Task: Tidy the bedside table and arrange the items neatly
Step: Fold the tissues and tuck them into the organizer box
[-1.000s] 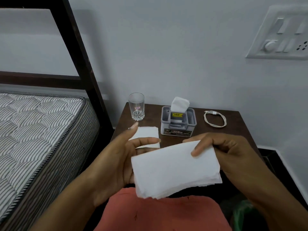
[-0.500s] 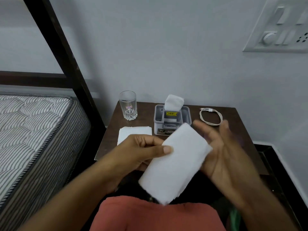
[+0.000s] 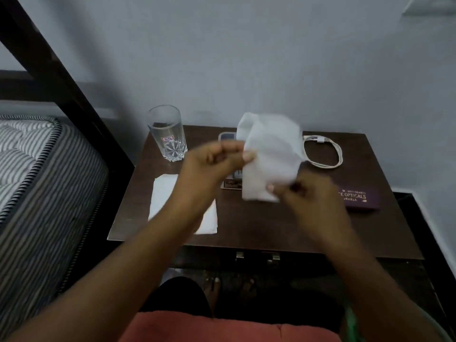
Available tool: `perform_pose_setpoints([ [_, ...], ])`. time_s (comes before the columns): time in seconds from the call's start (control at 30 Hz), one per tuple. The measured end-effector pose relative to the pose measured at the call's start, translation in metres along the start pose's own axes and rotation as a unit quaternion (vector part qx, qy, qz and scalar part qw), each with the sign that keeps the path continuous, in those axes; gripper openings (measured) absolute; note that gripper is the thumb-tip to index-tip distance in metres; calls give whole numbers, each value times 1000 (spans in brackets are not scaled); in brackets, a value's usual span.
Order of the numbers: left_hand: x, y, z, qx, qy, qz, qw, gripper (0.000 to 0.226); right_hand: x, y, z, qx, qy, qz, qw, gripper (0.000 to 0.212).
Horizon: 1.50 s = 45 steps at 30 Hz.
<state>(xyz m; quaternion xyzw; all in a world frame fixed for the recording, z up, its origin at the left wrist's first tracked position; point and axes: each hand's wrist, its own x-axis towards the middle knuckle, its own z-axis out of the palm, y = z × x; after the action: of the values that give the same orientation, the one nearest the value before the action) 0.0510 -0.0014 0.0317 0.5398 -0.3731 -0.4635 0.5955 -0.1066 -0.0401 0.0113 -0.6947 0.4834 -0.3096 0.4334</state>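
Holding tissue in mid-air over bedside table.
Left hand pinches its left edge, right hand its near corner; long axis runs near-far. Folded stack lies left, likely target, nearer left hand.

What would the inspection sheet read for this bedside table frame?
surface: dark wooden bedside table, level.
job's things: tissue held up over the table, blurred; folded tissue flat at front left; glass upright at back left; tissue box mostly hidden behind the held tissue; purple case at right.
clutter: nothing seen.
hands: left hand pinches the tissue's left edge; right hand pinches its lower edge.
cables: white cable coiled at back right.
surroundings: striped mattress at left; grey wall behind.
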Motion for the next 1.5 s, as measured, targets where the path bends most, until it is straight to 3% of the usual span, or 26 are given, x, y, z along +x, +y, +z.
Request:
perform_pose_setpoints([
  [0.2,74,-2,-5,65,22,62,996,8,91,14,11,-171,69,-84,979,25],
  [0.4,96,-33,-19,82,33,68,994,8,106,37,31,-280,87,-101,951,27],
  [0.67,102,-52,-21,93,33,82,992,8,101,44,40,-314,142,-133,929,19],
  [0.7,103,-53,-21,101,35,81,991,8,102,44,40,-313,133,-123,932,16],
  [0.83,104,-54,-21,137,51,70,987,5,111,44,31,-259,80,-65,960,40],
  [1.0,103,-53,-21,154,60,61,984,7,118,42,15,-151,72,-43,985,18],
  [1.17,100,-57,-23,167,66,38,983,5,120,42,19,-216,26,-36,975,23],
  [1.27,100,-56,-22,173,58,34,983,10,119,43,16,-185,40,-35,981,13],
  [1.33,102,-55,-22,176,53,37,982,10,118,42,15,-175,48,-36,983,22],
  [1.5,103,-59,-19,206,63,39,976,8,119,45,19,-246,48,-43,967,22],
])
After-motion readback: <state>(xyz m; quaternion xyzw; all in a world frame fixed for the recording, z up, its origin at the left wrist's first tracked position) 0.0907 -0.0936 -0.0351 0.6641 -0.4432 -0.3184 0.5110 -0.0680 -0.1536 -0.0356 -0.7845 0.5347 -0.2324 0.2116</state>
